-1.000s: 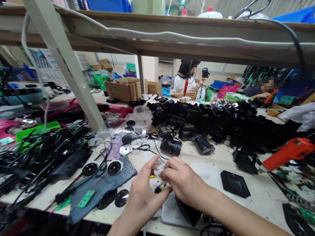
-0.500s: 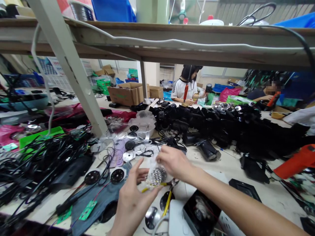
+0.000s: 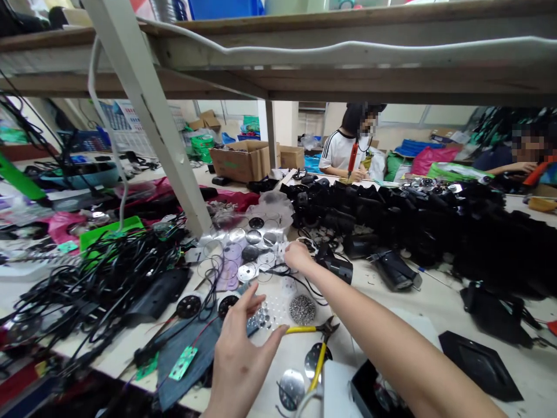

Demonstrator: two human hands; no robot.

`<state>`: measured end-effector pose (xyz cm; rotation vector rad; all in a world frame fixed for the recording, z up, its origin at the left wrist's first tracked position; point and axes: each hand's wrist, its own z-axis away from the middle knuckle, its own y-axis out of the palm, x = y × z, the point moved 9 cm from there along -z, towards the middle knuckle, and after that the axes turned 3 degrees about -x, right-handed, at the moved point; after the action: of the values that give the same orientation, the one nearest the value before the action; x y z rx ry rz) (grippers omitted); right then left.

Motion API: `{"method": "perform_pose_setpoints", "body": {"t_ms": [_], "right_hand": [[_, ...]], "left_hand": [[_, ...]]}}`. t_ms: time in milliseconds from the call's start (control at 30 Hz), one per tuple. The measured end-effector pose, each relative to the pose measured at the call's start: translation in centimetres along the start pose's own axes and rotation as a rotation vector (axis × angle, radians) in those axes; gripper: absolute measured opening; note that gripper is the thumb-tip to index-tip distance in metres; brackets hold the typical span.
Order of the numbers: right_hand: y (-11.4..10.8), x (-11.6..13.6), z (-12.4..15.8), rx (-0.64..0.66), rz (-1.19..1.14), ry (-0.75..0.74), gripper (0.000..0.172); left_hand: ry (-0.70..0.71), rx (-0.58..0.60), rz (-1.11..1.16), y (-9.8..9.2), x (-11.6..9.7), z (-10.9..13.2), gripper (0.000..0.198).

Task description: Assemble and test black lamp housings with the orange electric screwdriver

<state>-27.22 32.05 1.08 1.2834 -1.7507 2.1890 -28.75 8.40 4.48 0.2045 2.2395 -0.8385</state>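
My left hand (image 3: 241, 342) is open over the bench, its thumb and fingers spread apart. By its fingertips is a clear sheet of small round dots (image 3: 270, 309), which look like stick-on bumpers. To the right of the sheet is a round heap of small metal screws (image 3: 302, 309). My right hand (image 3: 298, 255) reaches farther forward, fingers pinched together beside small white pieces (image 3: 278, 253); what is in the pinch is too small to tell. Yellow-handled cutters (image 3: 319, 360) lie between my forearms, near shiny metal discs (image 3: 291, 389).
Tangled black cables (image 3: 130, 267) and a green circuit board (image 3: 183, 363) are on the left. Black housings (image 3: 391, 220) are heaped at the back right. A slanted post (image 3: 152, 116) holds up a shelf (image 3: 348, 81) overhead. A person (image 3: 343, 145) sits across the bench, another farther right.
My right hand has moved forward, away from my left hand and the clear sheet. The screw heap and cutters now show more fully. My left hand stays spread. The view has shifted left and down.
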Motion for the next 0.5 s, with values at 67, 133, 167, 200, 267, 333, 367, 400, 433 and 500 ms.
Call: {"method": "perform_pose_setpoints", "body": {"t_ms": [67, 133, 167, 200, 267, 333, 367, 400, 433, 500], "right_hand": [[0.7, 0.0, 0.6, 0.074, 0.028, -0.013, 0.015], [0.1, 0.2, 1.3, 0.093, 0.043, -0.042, 0.013], [-0.7, 0.4, 1.7, 0.08, 0.048, -0.066, 0.009], [-1.8, 0.8, 2.2, 0.055, 0.052, -0.095, 0.006], [-4.4, 1.6, 3.7, -0.005, 0.059, -0.17, 0.014], [-7.1, 2.6, 5.9, -0.048, 0.064, -0.264, 0.016], [-8.3, 2.9, 7.2, -0.057, 0.067, -0.308, 0.014], [-9.3, 3.0, 8.7, -0.063, 0.072, -0.34, 0.012], [-10.3, 2.9, 10.2, -0.065, 0.079, -0.363, 0.012], [-11.9, 2.3, 13.4, -0.073, 0.079, -0.396, 0.013]], "left_hand": [[0.082, -0.002, -0.038, 0.1, -0.7, 0.1, 0.066], [0.16, 0.007, -0.075, 0.3, -1.6, 0.2, 0.063], [0.188, 0.012, -0.087, 0.4, -1.9, 0.3, 0.063], [0.208, 0.015, -0.093, 0.5, -2.3, 0.3, 0.063], [0.225, 0.02, -0.089, 0.6, -2.8, 0.4, 0.062], [0.233, 0.016, -0.066, 0.7, -3.3, 0.5, 0.061], [0.229, 0.014, -0.044, 0.7, -3.6, 0.5, 0.06], [0.209, 0.011, -0.014, 0.8, -3.8, 0.5, 0.06], [0.167, 0.015, 0.025, 0.9, -3.8, 0.6, 0.061], [0.008, 0.057, 0.149, 1.6, -3.5, 0.8, 0.065]]}}
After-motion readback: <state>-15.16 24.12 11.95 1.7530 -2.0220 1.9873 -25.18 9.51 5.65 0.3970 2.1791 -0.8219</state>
